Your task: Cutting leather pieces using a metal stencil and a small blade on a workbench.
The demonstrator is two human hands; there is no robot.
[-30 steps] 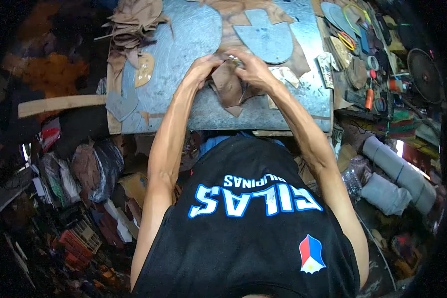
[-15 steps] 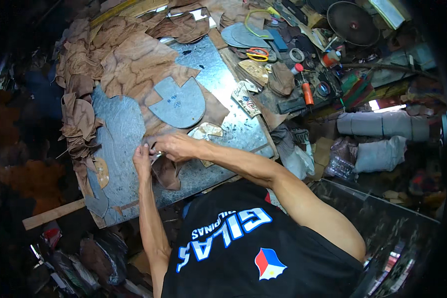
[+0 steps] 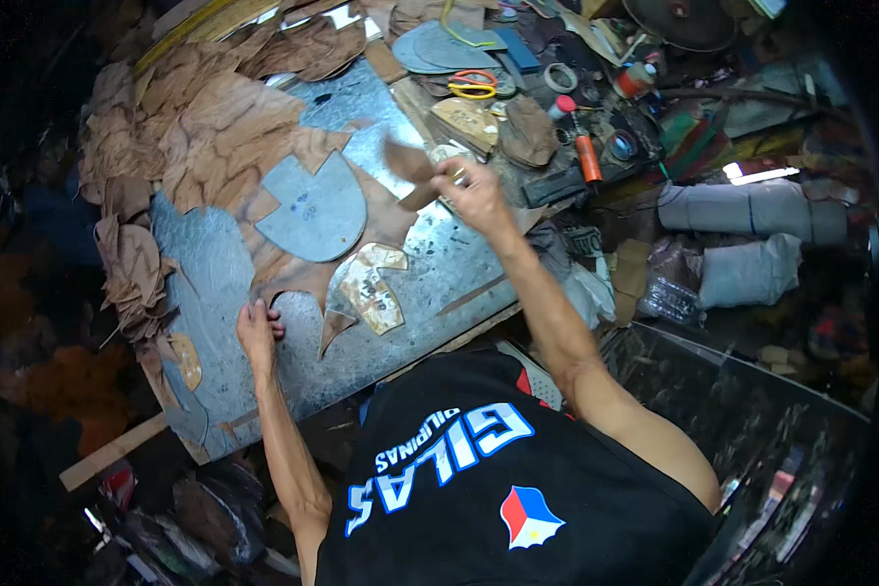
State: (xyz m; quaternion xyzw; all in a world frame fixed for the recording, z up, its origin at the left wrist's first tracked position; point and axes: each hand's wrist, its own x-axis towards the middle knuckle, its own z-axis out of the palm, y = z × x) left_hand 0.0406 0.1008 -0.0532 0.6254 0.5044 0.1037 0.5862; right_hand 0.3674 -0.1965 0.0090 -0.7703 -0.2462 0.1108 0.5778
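My right hand [image 3: 474,198] is raised over the right part of the metal-topped table [image 3: 420,313], gripping a cut brown leather piece [image 3: 410,168] that is smeared by motion. Something small and shiny shows at its fingers. Lower left, my left hand [image 3: 259,334] rests at the near edge of the large brown leather sheet [image 3: 230,137], fingers curled; what they hold, if anything, is hidden. On that sheet lies a grey rounded template [image 3: 313,210] with a notch. Between my hands, a worn cream template [image 3: 371,288] sits on a pointed leather offcut [image 3: 334,330].
Crumpled leather pieces [image 3: 132,264] line the table's left side. At the back right are orange-handled scissors [image 3: 474,86], a tape roll [image 3: 560,77], an orange bottle [image 3: 588,161] and more templates [image 3: 464,122]. Wrapped rolls [image 3: 752,213] lie beyond the table on the right.
My right hand has moved away from the left one, up and to the right, carrying the leather piece. The cream template is now uncovered. The view has shifted slightly.
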